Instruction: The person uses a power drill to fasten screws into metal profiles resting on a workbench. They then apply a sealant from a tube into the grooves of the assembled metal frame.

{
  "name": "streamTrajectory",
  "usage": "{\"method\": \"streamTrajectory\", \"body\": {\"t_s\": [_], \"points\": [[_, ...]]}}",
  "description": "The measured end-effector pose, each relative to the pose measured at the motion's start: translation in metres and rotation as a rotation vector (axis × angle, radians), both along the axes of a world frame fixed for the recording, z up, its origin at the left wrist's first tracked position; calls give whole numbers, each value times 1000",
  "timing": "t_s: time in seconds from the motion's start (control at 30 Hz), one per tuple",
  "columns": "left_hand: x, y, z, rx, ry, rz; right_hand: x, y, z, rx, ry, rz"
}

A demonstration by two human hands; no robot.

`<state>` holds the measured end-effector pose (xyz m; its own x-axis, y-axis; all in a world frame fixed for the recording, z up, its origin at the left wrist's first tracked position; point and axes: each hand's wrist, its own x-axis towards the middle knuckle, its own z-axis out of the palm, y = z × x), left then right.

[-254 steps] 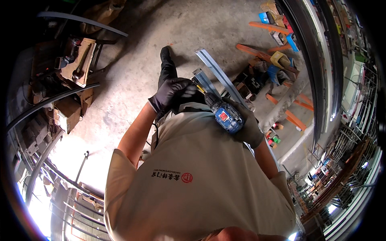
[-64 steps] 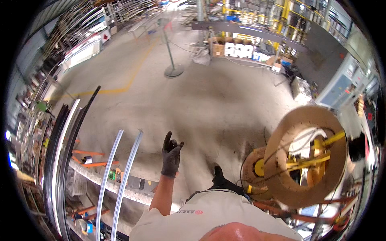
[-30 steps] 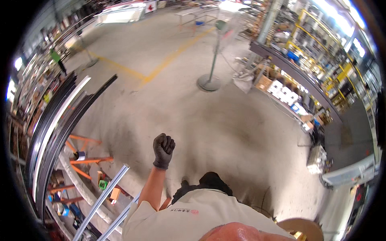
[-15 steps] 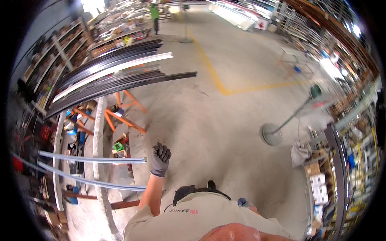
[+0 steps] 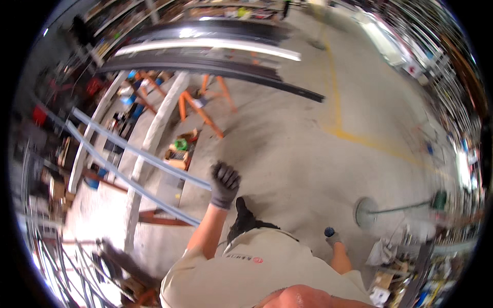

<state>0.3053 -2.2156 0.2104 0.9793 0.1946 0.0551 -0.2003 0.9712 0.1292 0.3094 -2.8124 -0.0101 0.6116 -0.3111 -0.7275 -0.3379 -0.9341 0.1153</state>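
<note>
My left hand, in a grey work glove with darker fingers, is raised in front of me with its fingers curled into a fist. Nothing shows in it. Just left of it ends the nearer-to-hand of two pale blue-grey metal bars; whether they touch I cannot tell. The second bar runs beside it. My right hand, also gloved, hangs low by my right side, fingers closed around a small round dark blue thing, mostly hidden and too small to name.
Orange trestles and white-topped rails stand left. Long dark profiles and a white one lie beyond. A green stand with a round base is on the right. A box of small parts sits on the floor.
My view has swung to the left, so the bars and trestles sit further right. My right hand has come further into view. A dark shoe now shows ahead of my waist.
</note>
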Motion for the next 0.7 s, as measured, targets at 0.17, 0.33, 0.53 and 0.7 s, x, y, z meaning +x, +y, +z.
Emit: {"method": "streamTrajectory", "body": {"t_s": [0.17,0.33,0.53,0.7], "points": [[44,67,-4,-6,34,32,7,74,-114,355,-117,-162],[55,132,-23,-27,164,113,101,161,-89,311,-97,123],[51,198,-57,-118,205,313,229,217,-105,232,-90,361],[64,216,-91,-145,289,483,327,295,-85,291,3,446]]}}
